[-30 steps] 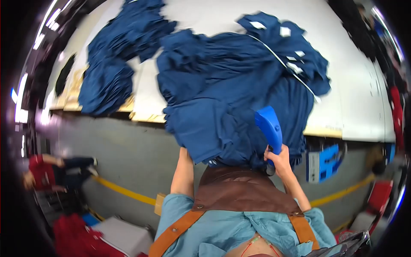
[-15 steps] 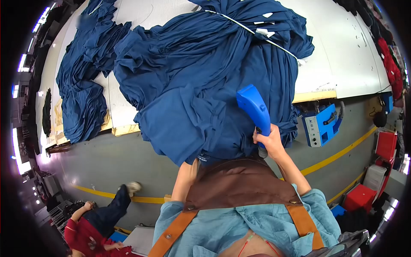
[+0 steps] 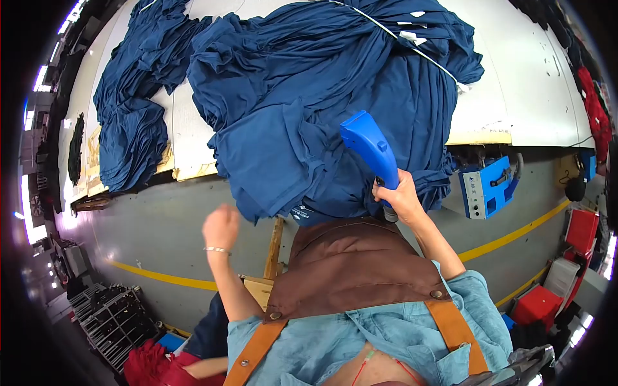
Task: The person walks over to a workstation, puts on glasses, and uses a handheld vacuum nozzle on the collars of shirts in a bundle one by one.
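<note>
My right hand [image 3: 400, 194] is wrapped round the handle of a blue handheld tool [image 3: 373, 148], its wide head raised over the navy fabric. A big heap of navy garments [image 3: 270, 148] hangs over the table's near edge, with a white cord [image 3: 373, 22] across its upper part. My left hand [image 3: 221, 226] is off the cloth, to the left of the heap's lower edge, and blurred; its fingers look curled, but what they hold, if anything, cannot be made out.
A second navy pile [image 3: 132, 138] lies on the white table [image 3: 521, 90] at the left. Below the table's right edge is a blue box [image 3: 486, 186]. A person in red [image 3: 174, 370] is at the lower left, near a metal rack [image 3: 112, 321].
My left hand has come out from under the fabric and moved up and left. The blue tool has shifted slightly up and left. The person in red has moved right.
</note>
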`<state>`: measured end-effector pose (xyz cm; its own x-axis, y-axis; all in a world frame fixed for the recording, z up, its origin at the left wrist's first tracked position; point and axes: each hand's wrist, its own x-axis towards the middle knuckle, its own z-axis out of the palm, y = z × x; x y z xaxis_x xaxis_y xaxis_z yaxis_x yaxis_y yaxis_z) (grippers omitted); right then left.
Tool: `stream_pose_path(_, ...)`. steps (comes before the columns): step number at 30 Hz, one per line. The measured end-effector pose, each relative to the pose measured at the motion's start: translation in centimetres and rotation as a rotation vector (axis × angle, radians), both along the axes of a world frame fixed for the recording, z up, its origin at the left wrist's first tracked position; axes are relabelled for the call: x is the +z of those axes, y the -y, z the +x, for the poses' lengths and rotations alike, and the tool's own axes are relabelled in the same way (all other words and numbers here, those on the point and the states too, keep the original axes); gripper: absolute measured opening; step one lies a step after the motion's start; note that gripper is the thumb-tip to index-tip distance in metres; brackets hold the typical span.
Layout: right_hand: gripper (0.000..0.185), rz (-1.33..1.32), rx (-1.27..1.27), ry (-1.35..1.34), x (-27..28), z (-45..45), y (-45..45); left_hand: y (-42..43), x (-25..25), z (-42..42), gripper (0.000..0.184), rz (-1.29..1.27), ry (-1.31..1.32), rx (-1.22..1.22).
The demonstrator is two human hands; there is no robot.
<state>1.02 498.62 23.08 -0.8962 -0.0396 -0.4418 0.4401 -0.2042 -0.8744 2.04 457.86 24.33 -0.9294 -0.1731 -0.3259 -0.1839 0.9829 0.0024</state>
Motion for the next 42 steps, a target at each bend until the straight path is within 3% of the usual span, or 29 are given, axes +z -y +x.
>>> stream_pose_path(2,0.012,0.013,0.006,0.003,0.0,0.4,0.0,-3.8,5.0,-1.2,0.012,0.388,-0.473,0.219)
stream_pose_path(3,0.012,0.026,0.012,0.006,0.1,0.8,0.1,-6.7,7.0,-1.8,0.010,0.548,-0.516,0.195)
stream_pose_path(5,0.012,0.052,0.026,0.012,0.1,1.2,0.3,-12.3,7.2,-3.0,0.014,0.604,-0.660,-0.097)
stream_pose_path(7,0.012,0.070,0.044,-0.003,0.3,1.8,0.6,-16.2,5.4,-4.8,0.023,0.392,-0.729,-0.391)
stream_pose_path(9,0.011,0.104,0.082,-0.035,0.5,2.1,1.0,-16.1,1.6,-5.9,0.023,0.472,-0.718,-0.364)
stream_pose_path(11,0.010,0.120,0.089,-0.054,0.6,2.0,1.4,-16.0,0.8,-6.3,0.023,0.552,-0.703,-0.350)
stream_pose_path(15,0.009,0.114,0.151,-0.081,1.3,1.6,2.7,-15.1,1.1,-5.9,0.023,1.154,-0.385,0.092)
stream_pose_path(16,0.009,0.111,0.152,-0.084,1.3,1.5,2.8,-15.0,1.3,-6.0,0.023,1.151,-0.388,0.091)
stream_pose_path(20,0.008,0.088,0.150,-0.118,1.6,1.3,2.8,-15.6,1.7,-6.3,0.026,1.523,-0.262,0.248)
stream_pose_path(26,0.008,0.124,0.063,-0.149,2.0,1.7,3.9,-15.6,3.2,-6.8,0.023,1.590,-0.133,0.402)
stream_pose_path(31,0.009,0.217,0.179,-0.184,1.6,1.4,3.4,-15.6,3.4,-7.9,0.008,1.200,-0.534,-0.034)
stream_pose_path(35,0.008,0.034,-0.070,-0.038,1.5,1.4,1.5,-13.1,2.3,-10.3,0.013,0.698,-0.282,-0.373)
stream_pose_path(36,0.008,0.038,-0.079,-0.046,1.7,1.2,1.2,-13.2,2.6,-11.1,0.013,0.702,-0.288,-0.384)
stream_pose_path(40,0.010,0.063,-0.141,-0.055,1.5,1.7,0.4,-13.8,3.8,-12.4,0.019,1.163,0.285,0.146)
stream_pose_path(42,0.010,0.081,-0.139,-0.046,1.5,2.4,0.8,-13.4,2.2,-12.1,0.016,1.266,0.280,0.142)
